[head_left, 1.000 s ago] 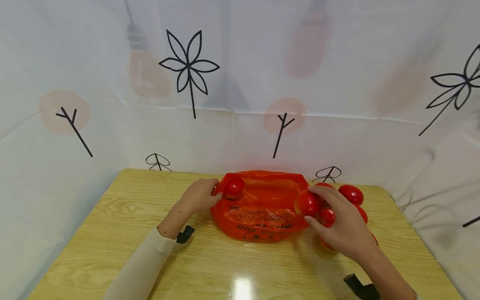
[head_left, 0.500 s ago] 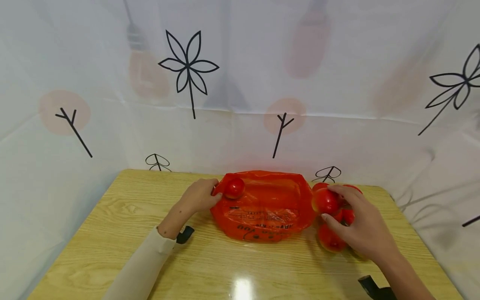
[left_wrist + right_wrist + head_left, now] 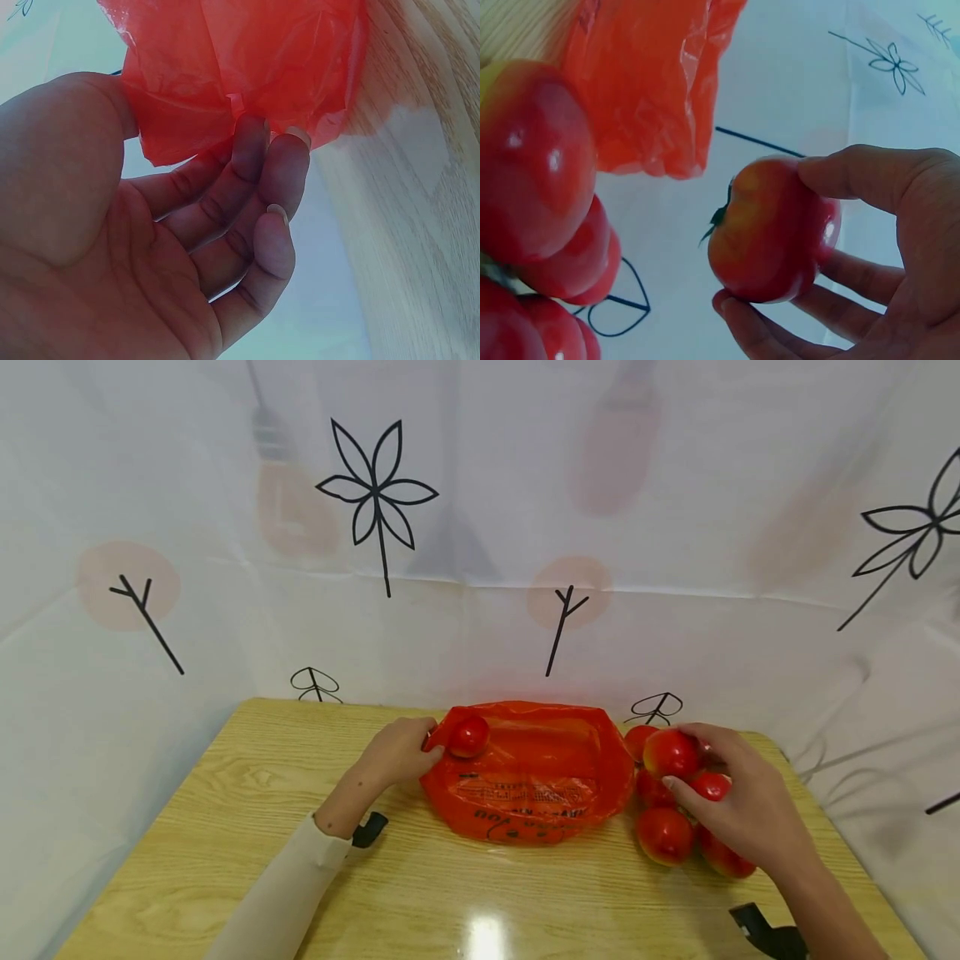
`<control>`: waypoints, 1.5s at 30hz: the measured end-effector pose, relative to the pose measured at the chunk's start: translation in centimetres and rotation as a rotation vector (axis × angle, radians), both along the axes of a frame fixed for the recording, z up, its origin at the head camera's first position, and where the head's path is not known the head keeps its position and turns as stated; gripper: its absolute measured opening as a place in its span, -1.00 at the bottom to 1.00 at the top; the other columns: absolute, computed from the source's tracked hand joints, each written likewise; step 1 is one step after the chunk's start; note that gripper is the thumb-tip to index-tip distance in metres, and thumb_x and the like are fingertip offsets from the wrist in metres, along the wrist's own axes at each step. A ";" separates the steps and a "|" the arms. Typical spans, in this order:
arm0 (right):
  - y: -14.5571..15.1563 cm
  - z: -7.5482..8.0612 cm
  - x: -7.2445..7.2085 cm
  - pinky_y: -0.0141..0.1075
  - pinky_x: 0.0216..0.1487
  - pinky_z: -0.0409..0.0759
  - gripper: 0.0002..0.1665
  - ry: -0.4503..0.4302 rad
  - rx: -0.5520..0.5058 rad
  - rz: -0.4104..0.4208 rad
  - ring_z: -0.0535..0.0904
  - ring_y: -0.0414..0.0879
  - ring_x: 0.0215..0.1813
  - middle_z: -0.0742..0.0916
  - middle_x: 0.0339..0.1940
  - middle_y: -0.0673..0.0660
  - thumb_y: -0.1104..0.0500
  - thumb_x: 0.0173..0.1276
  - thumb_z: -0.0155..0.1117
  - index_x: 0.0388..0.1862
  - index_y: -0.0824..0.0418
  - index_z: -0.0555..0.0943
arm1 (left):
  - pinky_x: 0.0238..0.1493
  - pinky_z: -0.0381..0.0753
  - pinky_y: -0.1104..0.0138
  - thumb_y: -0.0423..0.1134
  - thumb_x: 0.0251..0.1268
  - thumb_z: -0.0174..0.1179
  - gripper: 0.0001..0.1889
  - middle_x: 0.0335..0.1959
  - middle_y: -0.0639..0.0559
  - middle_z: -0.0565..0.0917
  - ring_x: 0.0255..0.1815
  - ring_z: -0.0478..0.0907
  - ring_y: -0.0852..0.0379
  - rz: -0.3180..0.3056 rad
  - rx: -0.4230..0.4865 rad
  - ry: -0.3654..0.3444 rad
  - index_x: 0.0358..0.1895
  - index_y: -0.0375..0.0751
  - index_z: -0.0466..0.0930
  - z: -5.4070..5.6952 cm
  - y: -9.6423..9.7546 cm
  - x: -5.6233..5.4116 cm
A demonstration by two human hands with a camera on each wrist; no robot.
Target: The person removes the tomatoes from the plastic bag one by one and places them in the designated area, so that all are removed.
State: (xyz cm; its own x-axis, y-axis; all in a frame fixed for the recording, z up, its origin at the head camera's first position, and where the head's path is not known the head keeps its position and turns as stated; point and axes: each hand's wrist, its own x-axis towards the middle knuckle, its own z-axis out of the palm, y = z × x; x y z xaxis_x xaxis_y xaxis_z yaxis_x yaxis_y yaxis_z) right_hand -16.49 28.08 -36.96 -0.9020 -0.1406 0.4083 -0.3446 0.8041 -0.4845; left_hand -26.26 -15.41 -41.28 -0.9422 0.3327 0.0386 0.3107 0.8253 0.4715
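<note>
An orange-red plastic bag [image 3: 536, 802] with dark print stands with its mouth spread on the wooden table. One red tomato [image 3: 469, 737] shows at the bag's left side. My left hand [image 3: 397, 750] pinches the left edge of the bag; in the left wrist view the plastic [image 3: 247, 67] runs between thumb and fingers. To the right of the bag, my right hand [image 3: 750, 802] holds a tomato [image 3: 772, 229] with a yellowish top and green calyx, thumb on one side and fingers on the other. Several more tomatoes [image 3: 664, 836] cluster beneath and beside that hand, some partly hidden.
The light wooden table [image 3: 315, 893] reaches back to a white curtain [image 3: 465, 635] printed with plants. Dark straps [image 3: 768, 933] sit at both wrists. The tomato cluster lies close against the bag's right side.
My right hand has moved right with the tomato, from the bag's right edge to over the cluster. More of the front tomatoes now show. The left hand and bag have stayed nearly still.
</note>
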 end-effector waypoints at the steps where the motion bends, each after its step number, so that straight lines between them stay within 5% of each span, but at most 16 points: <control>1: 0.2 0.0 -0.1 -0.68 -0.12 0.46 -0.16 0.001 -0.006 -0.002 0.68 0.25 0.00 0.65 0.22 0.27 0.23 0.20 0.65 0.44 0.20 0.49 | -0.47 0.50 0.31 -0.21 0.44 0.31 -0.86 -0.46 0.06 0.59 -0.49 0.49 0.10 -0.001 -0.001 0.004 -0.13 -0.20 0.63 0.0 0.0 0.0; 10: 1.6 -0.4 -0.8 -0.81 -0.11 0.34 -0.19 0.001 -0.013 -0.029 0.70 0.34 -0.02 0.62 0.25 0.36 0.23 0.24 0.63 0.44 0.27 0.49 | -0.47 0.50 0.30 -0.21 0.44 0.31 -0.86 -0.46 0.06 0.60 -0.49 0.50 0.10 -0.003 0.000 0.004 -0.13 -0.21 0.63 0.0 -0.1 -0.1; 35: 8.1 -1.7 -2.8 -0.73 -0.30 0.38 -0.15 -0.113 -0.013 -0.155 0.63 0.57 0.10 0.53 0.35 0.54 0.02 0.40 0.53 0.54 0.30 0.42 | -0.48 0.51 0.31 -0.21 0.44 0.32 -0.86 -0.46 0.05 0.60 -0.50 0.50 0.10 -0.001 -0.004 -0.009 -0.12 -0.21 0.63 -0.3 -0.1 -0.2; 39: 9.2 -1.9 -3.1 -0.66 -0.35 0.45 -0.14 -0.145 -0.024 -0.176 0.63 0.50 0.10 0.53 0.34 0.57 -0.01 0.42 0.51 0.55 0.30 0.40 | -0.48 0.50 0.31 -0.20 0.45 0.31 -0.86 -0.47 0.06 0.60 -0.50 0.49 0.11 -0.004 -0.005 -0.007 -0.13 -0.20 0.62 -0.3 -0.1 -0.2; 41: 9.7 -2.1 -3.2 -0.64 -0.37 0.48 -0.13 -0.157 -0.036 -0.186 0.75 0.21 -0.01 0.53 0.34 0.58 -0.02 0.42 0.51 0.56 0.31 0.39 | -0.48 0.50 0.31 -0.20 0.45 0.31 -0.86 -0.47 0.06 0.59 -0.50 0.49 0.11 -0.005 -0.005 -0.007 -0.14 -0.20 0.62 -0.3 -0.1 -0.2; 45: 10.3 -2.4 -3.5 -0.63 -0.38 0.50 -0.12 -0.169 -0.055 -0.196 0.72 0.21 0.02 0.50 0.37 0.59 0.00 0.45 0.48 0.58 0.32 0.35 | -0.48 0.50 0.31 -0.20 0.44 0.31 -0.86 -0.47 0.06 0.59 -0.50 0.49 0.11 -0.005 -0.003 -0.006 -0.14 -0.19 0.62 -0.3 -0.1 -0.2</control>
